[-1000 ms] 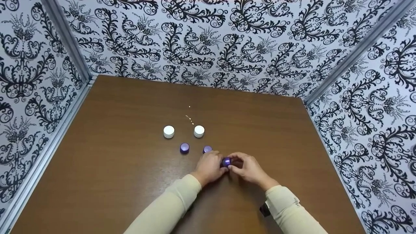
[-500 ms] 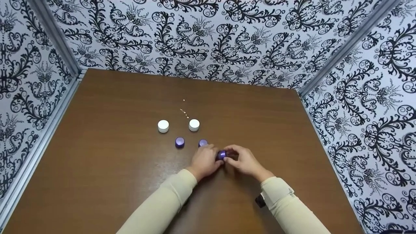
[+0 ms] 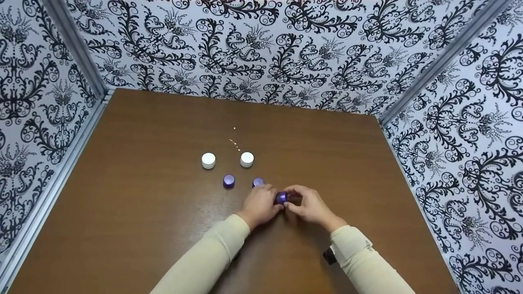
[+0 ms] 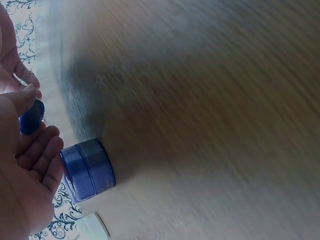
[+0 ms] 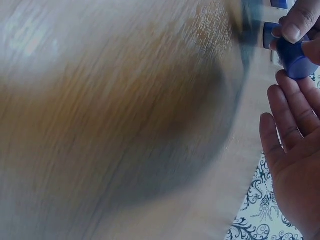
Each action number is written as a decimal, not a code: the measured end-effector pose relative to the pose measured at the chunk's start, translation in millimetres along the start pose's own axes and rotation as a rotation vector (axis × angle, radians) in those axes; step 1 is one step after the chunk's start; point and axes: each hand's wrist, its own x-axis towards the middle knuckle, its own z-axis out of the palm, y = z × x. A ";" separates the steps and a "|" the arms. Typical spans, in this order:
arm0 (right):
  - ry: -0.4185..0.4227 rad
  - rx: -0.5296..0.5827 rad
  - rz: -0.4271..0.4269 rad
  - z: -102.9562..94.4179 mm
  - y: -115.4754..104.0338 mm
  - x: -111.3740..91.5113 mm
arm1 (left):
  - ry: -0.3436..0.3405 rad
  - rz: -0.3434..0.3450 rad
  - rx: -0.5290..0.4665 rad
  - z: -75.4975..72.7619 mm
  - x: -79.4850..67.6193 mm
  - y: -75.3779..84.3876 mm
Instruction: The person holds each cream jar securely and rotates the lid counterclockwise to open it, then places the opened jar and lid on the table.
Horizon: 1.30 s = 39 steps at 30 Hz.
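Both hands meet over one small purple jar (image 3: 282, 198) a little above the wooden table. My left hand (image 3: 259, 204) grips the jar's left end; in the left wrist view its thumb lies over the purple jar (image 4: 32, 117). From the other side my right hand (image 3: 310, 204) pinches the jar between thumb and fingers. In the right wrist view the jar (image 5: 298, 62) lies tilted, with the right thumb partly out of frame. Just beyond the left hand stands another purple jar (image 3: 258, 182), partly covered by it in the head view; the left wrist view shows this standing jar (image 4: 87, 170) with printed sides.
A third purple jar (image 3: 229, 181) stands further left. Behind are a left white jar (image 3: 208, 160) and a right white jar (image 3: 246, 159). Small pale specks (image 3: 235, 143) lie on the brown table (image 3: 163, 134). Patterned walls (image 3: 253, 49) enclose the back and sides.
The camera view shifts slightly. Both hands keep the same purple jar at nearly the same spot, with only small changes in the right fingers. The standing jars have not moved.
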 end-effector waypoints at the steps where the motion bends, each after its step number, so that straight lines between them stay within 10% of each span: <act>1: -0.001 -0.006 -0.004 -0.3 0.3 -0.1 | -0.001 -0.001 0.000 0.1 0.0 -0.1; 39: -0.025 0.062 0.027 -2.3 -6.4 2.9 | 0.033 0.013 0.007 -3.8 -2.3 -0.2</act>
